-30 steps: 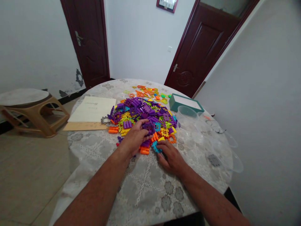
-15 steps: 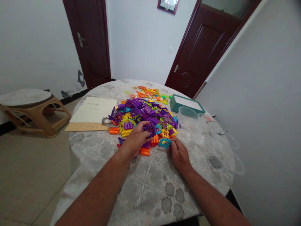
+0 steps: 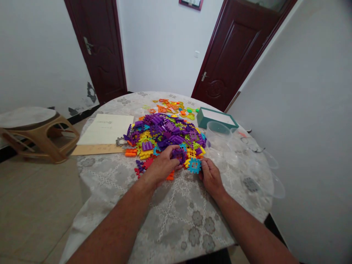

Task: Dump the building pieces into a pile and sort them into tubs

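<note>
My left hand (image 3: 164,163) is closed around the edge of a purple notched building block (image 3: 180,155), with thumb and fingers on either side of it. Between the thumb and fingers of my right hand (image 3: 211,176) is a blue square building block (image 3: 194,166) with toothed edges and a windowed middle. The two blocks are held close together at the near side of a heap of plastic building blocks (image 3: 170,127), mostly purple with some yellow, green, orange and blue. Part of the heap is hidden behind my left hand.
A sheet of paper (image 3: 108,128) lies over brown card at the left. On the right stand a green box (image 3: 217,119) and clear plastic containers (image 3: 218,132). Loose orange and green pieces (image 3: 167,106) lie behind the heap. A stool (image 3: 41,132) stands left of the table.
The blue block has turned to face me more squarely and sits lower against the heap. My left hand has shifted slightly right with the purple block, and the view has moved a little.
</note>
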### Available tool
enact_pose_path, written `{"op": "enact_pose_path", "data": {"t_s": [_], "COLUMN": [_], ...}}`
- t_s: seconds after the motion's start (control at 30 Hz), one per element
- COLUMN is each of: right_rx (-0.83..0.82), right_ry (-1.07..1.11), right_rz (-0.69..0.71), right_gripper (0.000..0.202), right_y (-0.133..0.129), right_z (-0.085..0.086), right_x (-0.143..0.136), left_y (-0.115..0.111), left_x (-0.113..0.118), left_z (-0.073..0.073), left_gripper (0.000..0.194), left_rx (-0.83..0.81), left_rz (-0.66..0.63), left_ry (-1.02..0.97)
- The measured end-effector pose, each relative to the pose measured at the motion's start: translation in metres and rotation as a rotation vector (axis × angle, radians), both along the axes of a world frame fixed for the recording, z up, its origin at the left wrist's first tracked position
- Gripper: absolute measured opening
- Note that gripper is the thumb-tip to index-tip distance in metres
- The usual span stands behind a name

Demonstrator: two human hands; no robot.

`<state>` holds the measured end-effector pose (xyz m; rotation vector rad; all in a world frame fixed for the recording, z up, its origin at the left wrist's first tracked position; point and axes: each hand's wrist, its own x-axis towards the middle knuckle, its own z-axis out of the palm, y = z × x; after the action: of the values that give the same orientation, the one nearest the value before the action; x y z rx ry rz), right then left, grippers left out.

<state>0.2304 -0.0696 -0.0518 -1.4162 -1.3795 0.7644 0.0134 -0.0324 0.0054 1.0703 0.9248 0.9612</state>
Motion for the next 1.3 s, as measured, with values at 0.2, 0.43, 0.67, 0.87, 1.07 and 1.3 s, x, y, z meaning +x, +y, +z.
{"op": "enact_pose_path", "data": {"t_s": [0.2,0.43,0.67,0.87,1.07,1.3], "right_rx": [0.079,0.239,0.336,0.203,0.089,-0.336], "right_ry": [-0.196,-0.373,-0.314,-0.102,0.130,0.190], "right_rz": [0.037,0.100,0.040,0.166,0.242,0.331], "right_gripper": [0.036,0.025,0.020,0.039,0.030,0.019], "right_y": [-0.001,-0.002,-0.003,-0.012,-0.012,-0.019], "right_z": [-0.003,0.000,0.002,0.001,0.014,0.039], "right_x": [0.004,0.008,0.008,0.004,-0.004,-0.009], "left_y": [-0.003,-0.004,0.002,-0.005,-0.007,-0.010], "left_x": [0.002,0.000,-0.003,0.000,0.009,0.009], "left_z": [0.008,0.006,0.000,0.006,0.000,-0.002], "left_gripper": [0.060,0.060,0.056,0.059,0.069,0.065], "left_rx": [-0.044,-0.072,-0.025,0.050,0.146,0.203], "left_rz": [0.008,-0.031,-0.127,-0.288,-0.296,-0.304], "left_ry": [-0.085,-0.126,-0.066,0.030,0.210,0.319]}}
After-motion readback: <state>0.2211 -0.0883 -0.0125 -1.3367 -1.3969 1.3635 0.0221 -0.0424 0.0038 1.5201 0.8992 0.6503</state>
